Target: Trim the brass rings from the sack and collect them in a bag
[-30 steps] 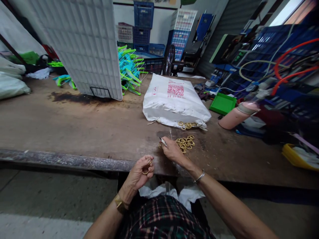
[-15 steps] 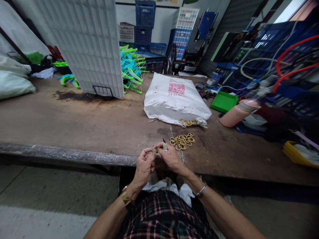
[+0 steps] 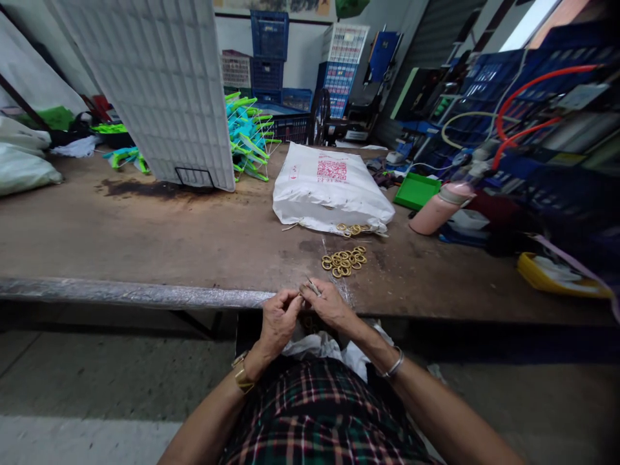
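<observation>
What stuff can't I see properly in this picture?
In the head view:
Anything inside the left hand: the hand itself covers it.
The tool's full shape: partly covered by the right hand.
Inside the bag: its white sides hide it.
The panel's top: cut off by the upper edge.

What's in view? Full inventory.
rings: many, gold, by sack
sack: one, white, mid-table
tool: one, pale, right hand
table: one, brown, foreground
panel: one, grey, table's left
plastic pieces: several, green-blue, by panel
tray: one, green, sack's right
cylinder: one, pink, beside tray
bin: one, yellow, table's right
crates: several, blue/white, background
hoses: unclear, orange, upper right
clutter: uncountable, dark, behind cylinder
shirt: one, dark plaid, torso
left hand: one, bare, table edge
right hand: one, bare, table edge
</observation>
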A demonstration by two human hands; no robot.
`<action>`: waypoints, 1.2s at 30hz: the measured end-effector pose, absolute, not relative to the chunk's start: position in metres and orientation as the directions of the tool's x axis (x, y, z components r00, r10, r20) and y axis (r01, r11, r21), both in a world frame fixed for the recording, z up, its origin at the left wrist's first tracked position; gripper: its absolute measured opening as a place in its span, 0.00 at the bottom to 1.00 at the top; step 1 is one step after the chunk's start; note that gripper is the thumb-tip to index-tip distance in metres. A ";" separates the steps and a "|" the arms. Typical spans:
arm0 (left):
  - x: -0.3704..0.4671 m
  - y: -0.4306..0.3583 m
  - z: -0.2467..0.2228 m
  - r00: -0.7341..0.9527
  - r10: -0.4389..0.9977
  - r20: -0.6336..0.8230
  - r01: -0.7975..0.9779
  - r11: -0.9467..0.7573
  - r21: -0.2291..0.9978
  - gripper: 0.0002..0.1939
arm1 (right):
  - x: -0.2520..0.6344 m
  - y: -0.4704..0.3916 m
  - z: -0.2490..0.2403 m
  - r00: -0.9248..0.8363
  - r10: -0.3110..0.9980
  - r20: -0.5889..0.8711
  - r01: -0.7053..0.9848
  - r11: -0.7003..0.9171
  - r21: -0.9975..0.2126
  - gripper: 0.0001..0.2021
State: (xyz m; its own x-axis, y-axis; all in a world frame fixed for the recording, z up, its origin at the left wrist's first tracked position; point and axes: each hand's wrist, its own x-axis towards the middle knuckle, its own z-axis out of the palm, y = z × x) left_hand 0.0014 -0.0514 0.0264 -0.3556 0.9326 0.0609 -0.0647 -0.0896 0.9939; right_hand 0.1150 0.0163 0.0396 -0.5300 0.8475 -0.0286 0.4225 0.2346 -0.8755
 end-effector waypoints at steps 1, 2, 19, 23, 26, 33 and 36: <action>0.002 -0.052 0.025 -0.338 0.940 0.050 -0.074 -0.079 0.994 0.06 | 0.116 0.015 0.039 -0.517 0.856 -0.028 0.425 0.229 -0.876 0.15; 0.002 -0.052 0.024 -0.313 0.950 0.022 -0.097 -0.055 0.994 0.07 | 0.117 0.014 0.039 -0.507 0.862 -0.029 0.427 0.221 -0.877 0.15; 0.004 -0.061 0.025 -0.065 0.970 -0.235 -0.464 0.179 0.868 0.18 | 0.132 0.010 0.034 -0.530 0.847 0.036 0.534 0.367 -0.761 0.12; 0.009 -0.058 0.022 -0.103 0.970 -0.222 -0.382 0.167 0.909 0.19 | 0.140 0.003 0.031 -0.644 0.764 0.046 0.617 0.554 -0.559 0.10; 0.014 -0.055 0.020 -0.122 0.966 -0.229 -0.346 0.175 0.922 0.20 | 0.142 0.002 0.030 -0.660 0.751 0.019 0.654 0.586 -0.479 0.12; 0.021 -0.051 0.016 -0.156 0.964 -0.217 -0.268 0.170 0.948 0.18 | 0.145 0.007 0.024 -0.643 0.763 -0.067 0.708 0.559 -0.432 0.14; 0.022 -0.049 0.017 -0.164 0.960 -0.228 -0.237 0.186 0.954 0.19 | 0.146 0.010 0.023 -0.634 0.768 -0.086 0.716 0.541 -0.441 0.13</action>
State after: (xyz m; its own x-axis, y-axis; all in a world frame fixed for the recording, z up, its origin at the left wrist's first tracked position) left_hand 0.0221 -0.0488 0.0167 -0.1636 0.9597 -0.2283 -0.2367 0.1864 0.9535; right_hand 0.1456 0.0103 0.0227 -0.6344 0.7682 -0.0864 0.7157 0.5414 -0.4412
